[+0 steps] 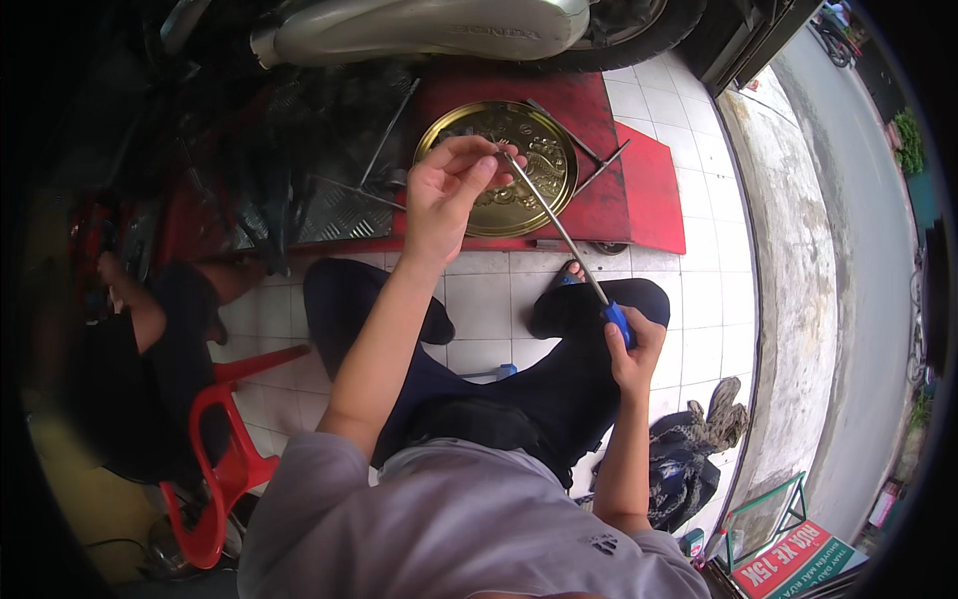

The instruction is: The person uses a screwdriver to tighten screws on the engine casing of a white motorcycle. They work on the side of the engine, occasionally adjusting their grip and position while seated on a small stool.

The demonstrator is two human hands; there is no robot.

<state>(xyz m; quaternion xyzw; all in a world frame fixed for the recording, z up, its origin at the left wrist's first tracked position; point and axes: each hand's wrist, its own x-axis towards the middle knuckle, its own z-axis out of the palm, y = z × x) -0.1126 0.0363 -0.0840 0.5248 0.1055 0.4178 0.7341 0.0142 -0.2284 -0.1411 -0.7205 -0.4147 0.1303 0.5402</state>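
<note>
My right hand point(639, 351) is wrapped round the blue handle of a long screwdriver point(561, 228). Its shaft slants up and left over my lap. At the tip my left hand point(451, 192) has thumb and fingers pinched together, touching or very close to the metal end. Whatever small thing may be between those fingers is too small to make out. Below and beyond them, a round gold-coloured tray point(499, 222) with a raised pattern rests on a red platform point(651, 200). Small dark bits seem to lie in the tray, partly hidden by my left hand.
A motorbike with a silver exhaust cover point(429, 28) stands at the far side. Metal bars point(599, 165) lie beside the tray. Another person's arm point(135, 299) and a red plastic chair point(235, 439) are at left. A blue-handled tool point(506, 371) lies between my legs.
</note>
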